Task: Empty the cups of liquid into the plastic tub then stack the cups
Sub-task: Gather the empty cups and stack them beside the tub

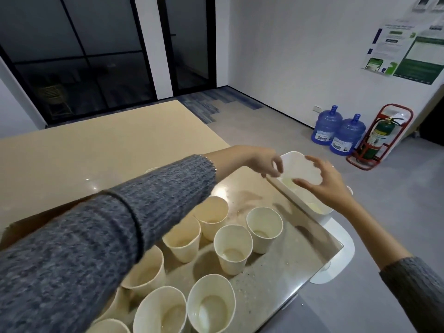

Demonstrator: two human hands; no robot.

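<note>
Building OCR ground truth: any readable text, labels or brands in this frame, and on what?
None can be read.
Wall posters: print blurred.
Water jug labels: dark lettering, too blurred to read.
Fire extinguisher label: too small.
Cups, plastic tub: no print visible.

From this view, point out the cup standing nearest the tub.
The cup at the far right of the group, just below the tub. Every other cup stands further left or closer to the camera.
</note>
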